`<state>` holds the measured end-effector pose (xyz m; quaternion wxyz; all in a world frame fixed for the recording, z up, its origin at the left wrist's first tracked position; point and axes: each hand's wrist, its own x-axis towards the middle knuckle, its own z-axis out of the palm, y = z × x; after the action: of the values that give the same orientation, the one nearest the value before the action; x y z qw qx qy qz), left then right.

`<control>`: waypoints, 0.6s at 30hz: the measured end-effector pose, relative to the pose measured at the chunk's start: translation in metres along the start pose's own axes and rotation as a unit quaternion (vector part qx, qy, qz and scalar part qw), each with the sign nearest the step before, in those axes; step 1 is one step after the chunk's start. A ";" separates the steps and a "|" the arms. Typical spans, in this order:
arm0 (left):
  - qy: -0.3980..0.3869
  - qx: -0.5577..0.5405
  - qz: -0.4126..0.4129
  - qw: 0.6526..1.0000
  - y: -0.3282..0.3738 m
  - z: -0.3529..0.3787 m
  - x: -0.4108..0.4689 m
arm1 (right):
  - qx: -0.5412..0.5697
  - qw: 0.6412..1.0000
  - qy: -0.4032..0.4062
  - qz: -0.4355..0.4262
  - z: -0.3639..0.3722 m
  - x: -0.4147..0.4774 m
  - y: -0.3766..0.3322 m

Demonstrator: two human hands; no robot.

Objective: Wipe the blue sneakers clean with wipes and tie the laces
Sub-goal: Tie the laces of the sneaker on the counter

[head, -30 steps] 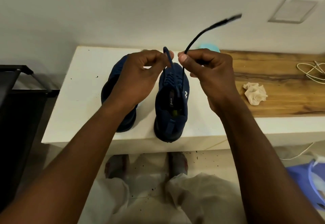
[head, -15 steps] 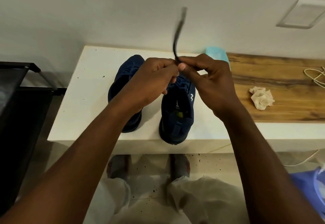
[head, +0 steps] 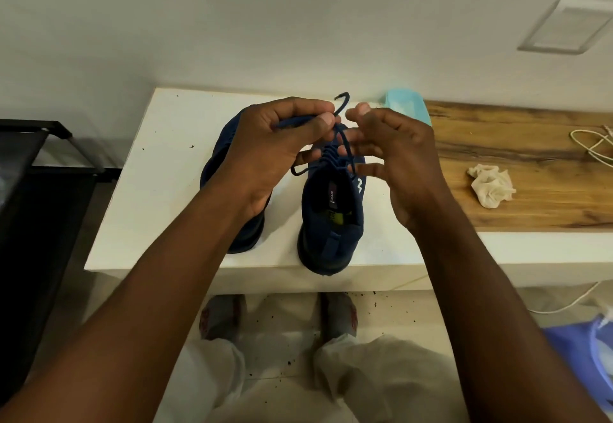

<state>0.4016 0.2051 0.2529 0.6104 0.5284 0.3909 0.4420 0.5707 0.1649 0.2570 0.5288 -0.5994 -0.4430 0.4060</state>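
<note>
A: Where are the sneakers (head: 331, 223)?
B: Side by side on the table (head: 149, 190), heels at its front edge
A: And the hands?
B: The left hand (head: 282, 147) pinches a lace (head: 343, 140) above the sneaker nearer the wipe (head: 491, 185). The right hand (head: 401, 160) has its fingers (head: 365, 149) spread beside the lace, gripping nothing

Two sneakers side by side on desk (head: 149, 190): left sneaker (head: 217, 160) further back, right sneaker (head: 331, 243) at front edge (heel right at the lip). Wipe pack (head: 406, 105) behind right sneaker, against wall. Crumpled wipe (head: 491, 185) to the right, cable (head: 590, 147) beyond it. Rack (head: 33, 164) left of desk.
</note>
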 end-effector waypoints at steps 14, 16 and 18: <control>-0.020 -0.165 -0.061 0.984 0.008 -0.008 0.001 | 0.000 0.994 -0.051 -0.098 0.012 -0.008 -0.001; -0.005 -0.112 -0.007 0.994 0.007 -0.010 0.001 | 0.012 0.996 -0.050 -0.075 0.012 -0.008 -0.003; 0.026 0.054 0.105 0.993 0.007 -0.014 0.003 | 0.031 0.998 -0.036 -0.039 0.009 -0.005 -0.004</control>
<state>0.3883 0.2122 0.2576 0.5205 0.5871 0.3727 0.4955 0.5600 0.1623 0.2597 0.5463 -0.5501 -0.4716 0.4202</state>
